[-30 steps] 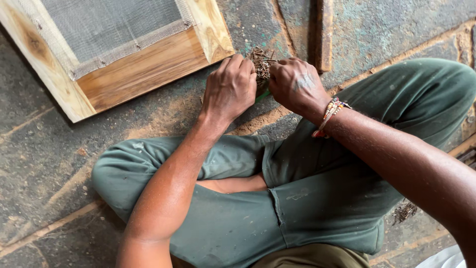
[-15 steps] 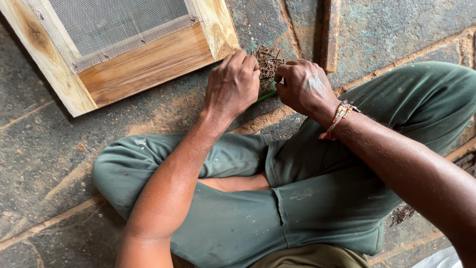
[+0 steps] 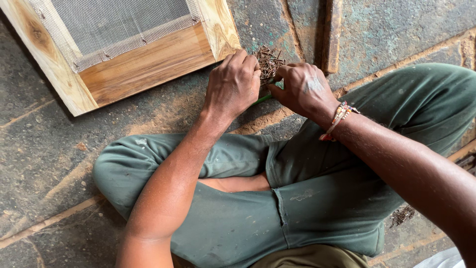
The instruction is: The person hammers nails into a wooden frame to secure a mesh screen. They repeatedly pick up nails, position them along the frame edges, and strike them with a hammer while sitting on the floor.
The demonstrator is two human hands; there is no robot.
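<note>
A wooden frame (image 3: 148,64) with wire mesh (image 3: 114,22) lies on the stone floor (image 3: 49,149). Just off its lower right corner sits a pile of small nails (image 3: 269,62) (bare floor beyond). The left hand (image 3: 232,84) curls at the pile's near edge, the right hand (image 3: 303,89) pinching into it; whether either grips nails, I cannot tell.

Fingertips of both hands (image 3: 267,87) behind knuckles
</note>
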